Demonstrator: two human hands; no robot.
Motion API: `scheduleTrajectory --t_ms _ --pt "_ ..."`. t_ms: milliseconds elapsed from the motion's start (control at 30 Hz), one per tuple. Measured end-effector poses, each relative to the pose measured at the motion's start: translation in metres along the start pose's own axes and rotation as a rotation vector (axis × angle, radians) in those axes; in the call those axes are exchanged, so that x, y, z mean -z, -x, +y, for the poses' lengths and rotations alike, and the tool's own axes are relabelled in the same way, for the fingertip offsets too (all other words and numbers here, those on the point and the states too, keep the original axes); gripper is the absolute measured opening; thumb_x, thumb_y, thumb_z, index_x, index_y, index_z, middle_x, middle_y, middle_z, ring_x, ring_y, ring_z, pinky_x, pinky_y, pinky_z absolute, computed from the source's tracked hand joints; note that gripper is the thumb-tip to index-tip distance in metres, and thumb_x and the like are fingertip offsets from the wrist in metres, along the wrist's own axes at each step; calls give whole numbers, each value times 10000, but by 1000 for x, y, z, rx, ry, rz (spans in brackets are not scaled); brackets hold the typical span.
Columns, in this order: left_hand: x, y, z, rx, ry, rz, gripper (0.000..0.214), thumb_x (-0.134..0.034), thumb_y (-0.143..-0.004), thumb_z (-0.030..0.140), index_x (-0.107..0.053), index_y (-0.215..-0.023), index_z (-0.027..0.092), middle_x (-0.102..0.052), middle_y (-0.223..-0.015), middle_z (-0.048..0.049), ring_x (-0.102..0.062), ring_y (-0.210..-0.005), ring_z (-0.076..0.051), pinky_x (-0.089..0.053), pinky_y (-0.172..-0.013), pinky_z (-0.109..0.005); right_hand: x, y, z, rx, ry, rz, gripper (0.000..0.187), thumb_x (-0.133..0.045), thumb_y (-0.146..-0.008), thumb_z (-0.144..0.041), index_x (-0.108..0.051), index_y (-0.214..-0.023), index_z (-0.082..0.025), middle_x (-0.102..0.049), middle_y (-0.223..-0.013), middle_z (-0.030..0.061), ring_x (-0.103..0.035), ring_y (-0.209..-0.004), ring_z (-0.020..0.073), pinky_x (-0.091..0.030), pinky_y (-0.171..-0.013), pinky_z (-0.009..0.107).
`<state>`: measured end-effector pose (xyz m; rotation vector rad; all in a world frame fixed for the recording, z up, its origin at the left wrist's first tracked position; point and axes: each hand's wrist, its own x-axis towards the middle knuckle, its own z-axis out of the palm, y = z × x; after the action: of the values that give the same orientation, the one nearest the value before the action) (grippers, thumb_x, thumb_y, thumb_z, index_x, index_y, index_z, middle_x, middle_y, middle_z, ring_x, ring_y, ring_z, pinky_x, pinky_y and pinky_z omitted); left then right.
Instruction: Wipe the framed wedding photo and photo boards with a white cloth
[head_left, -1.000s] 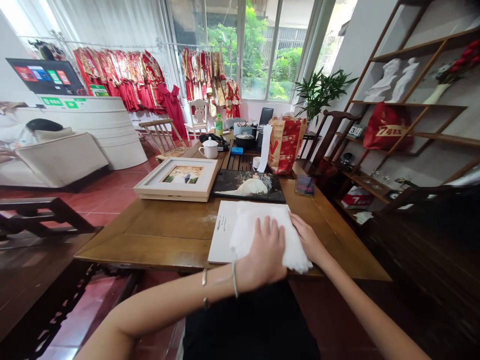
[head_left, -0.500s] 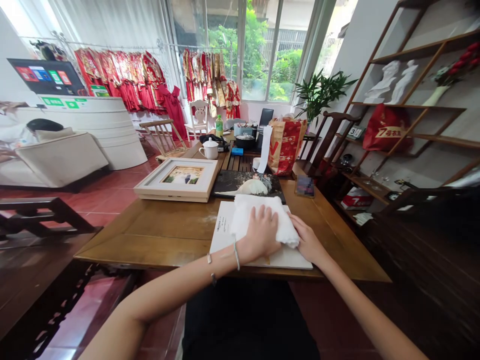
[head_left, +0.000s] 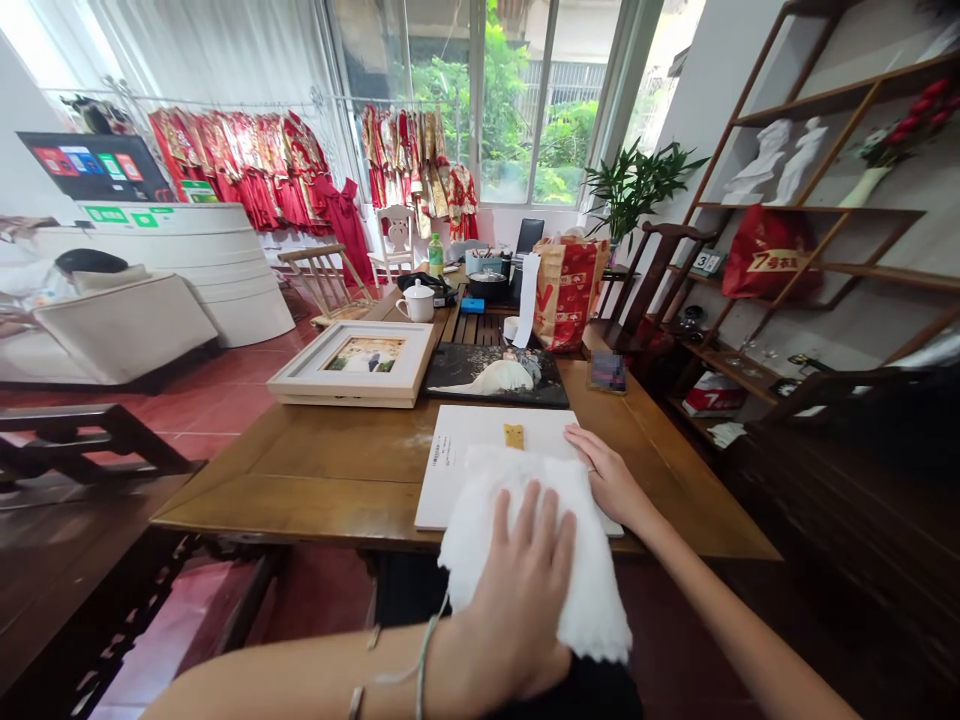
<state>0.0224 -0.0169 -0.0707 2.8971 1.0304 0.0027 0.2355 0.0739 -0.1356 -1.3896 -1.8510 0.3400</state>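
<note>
A white panel lies flat at the table's front edge, with a printed label on its left side and a small yellow-brown patch near its far edge. My left hand holds a white cloth under its spread fingers, palm down. The cloth covers the panel's near part and extends past the table's front edge. Along the panel's right edge rests my right hand, its fingers stretched out and touching the edge. Just behind the panel is a dark photo print showing a white dress.
A framed photo lies on the wooden table at left. Farther back stand a lidded white mug, a blue box and a red paper bag. A phone lies right. Wooden shelves line the right wall.
My left hand has drawn the cloth toward me, over the panel's near edge, uncovering the yellow-brown patch. The cloth looks more spread out. My right hand stays at the panel's right edge.
</note>
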Motion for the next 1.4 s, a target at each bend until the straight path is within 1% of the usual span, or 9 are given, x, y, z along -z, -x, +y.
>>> scheduleTrajectory --t_ms 167,433,600,700,800,1033,1133,1267,1400 --pt "3 3 -8 -10 79 -7 909 -590 -697 450 -215 -1443 91 -163 -1521 -202 -44 -1400 -386 -77 -1107 -597 -1 0 0 -7 -3 1 395 -381 -879 -206 -606 -1204 -195 -532 -1350 116 -485 -1261 253 -348 -1084 490" --pt "19 -68 -59 116 10 69 668 -541 -753 320 -355 -1366 130 -347 -1447 -161 -238 -1358 -331 -213 -1083 -543 2 0 2 23 -14 8 418 -398 -851 -166 -594 -1217 -217 -548 -1338 93 -490 -1256 244 -369 -1074 471" --pt "14 -97 -91 192 42 122 575 -467 -806 288 -391 -1357 139 -397 -1426 -143 -314 -1330 -306 -237 -1073 -528 1 0 7 -10 22 2 425 -382 -847 -149 -600 -1209 -196 -543 -1343 102 -486 -1261 238 -350 -1090 468" --pt "9 -92 -103 200 51 131 591 -442 -805 241 -362 -1385 158 -366 -1458 -117 -288 -1355 -266 -205 -1099 -488 0 0 9 -17 16 13 419 -376 -863 -159 -600 -1211 -220 -542 -1347 78 -480 -1267 228 -340 -1099 466" --pt "8 -70 -102 201 66 121 699 -476 -733 194 -317 -1414 183 -303 -1496 -100 -219 -1388 -253 -171 -1113 -485 0 1 10 -21 4 18 418 -381 -868 -169 -597 -1220 -235 -536 -1354 67 -481 -1265 228 -337 -1102 464" --pt "-1 2 -57 163 86 63 960 -558 -563 216 -219 -1461 177 -135 -1547 -110 -46 -1418 -303 -46 -1127 -531 -3 -5 10 -25 22 19 411 -373 -872 -174 -605 -1209 -223 -546 -1341 82 -492 -1255 235 -342 -1097 477" --pt "-4 19 -46 148 104 49 982 -561 -562 226 -193 -1471 182 -87 -1554 -100 -17 -1420 -297 -31 -1132 -523 -4 -7 12 -20 26 12 408 -372 -871 -179 -609 -1202 -204 -549 -1334 97 -491 -1256 242 -339 -1098 479" --pt "1 7 -59 155 119 27 906 -543 -605 225 -241 -1458 187 -172 -1541 -87 -97 -1418 -263 -89 -1141 -482 -3 -5 13 -18 26 16 407 -374 -869 -174 -610 -1198 -219 -554 -1331 83 -495 -1251 235 -337 -1098 478" --pt "4 -30 -98 215 73 72 777 -513 -692 216 -294 -1436 174 -258 -1515 -90 -179 -1404 -250 -144 -1130 -470 -2 -3 13 -33 37 -6 416 -357 -873 -176 -602 -1208 -197 -534 -1350 98 -478 -1268 237 -332 -1102 474"
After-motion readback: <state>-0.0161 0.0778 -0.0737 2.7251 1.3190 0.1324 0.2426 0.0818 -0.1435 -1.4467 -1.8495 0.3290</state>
